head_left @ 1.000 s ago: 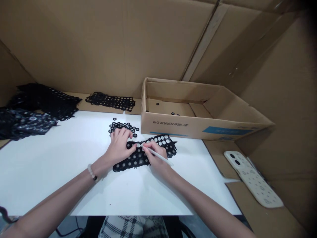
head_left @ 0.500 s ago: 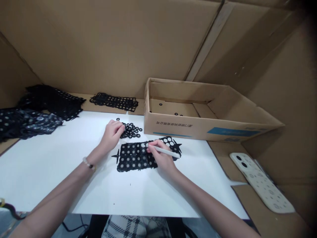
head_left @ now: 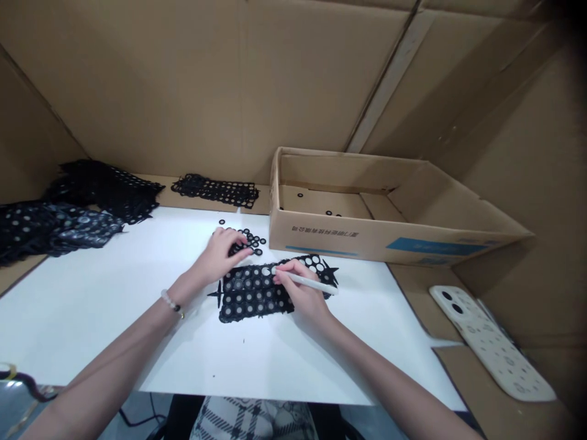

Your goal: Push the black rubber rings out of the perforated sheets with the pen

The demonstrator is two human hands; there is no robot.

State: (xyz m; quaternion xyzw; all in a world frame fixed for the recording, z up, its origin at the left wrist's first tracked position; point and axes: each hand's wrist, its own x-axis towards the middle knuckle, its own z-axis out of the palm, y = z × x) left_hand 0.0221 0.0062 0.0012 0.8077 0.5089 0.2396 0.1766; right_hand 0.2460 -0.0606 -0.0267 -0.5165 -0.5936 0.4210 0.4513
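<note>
Under the fingers of my left hand (head_left: pixel 220 255) lies a heap of small black rings (head_left: pixel 252 238); the thumb is apart from the fingers, and I see nothing held. My right hand (head_left: pixel 302 287) grips a slim white pen-shaped tool (head_left: pixel 316 283). The tool's tip rests at an open hole in a black perforated rubber sheet (head_left: pixel 257 297). Round pieces sit in many of its holes, while a few holes by the right end show white. My right hand covers part of the sheet.
A cardboard box (head_left: pixel 339 235) with a few loose rings inside stands behind the sheet. Black sheets are piled (head_left: pixel 101 189) at the left, and a perforated strip (head_left: pixel 215 189) lies at the back. A phone in a patterned case (head_left: pixel 490 342) lies at the right.
My left hand has opened from a pinch and shifted slightly right, over the ring heap. The right hand and the white tool stay at nearly the same place on the sheet.
</note>
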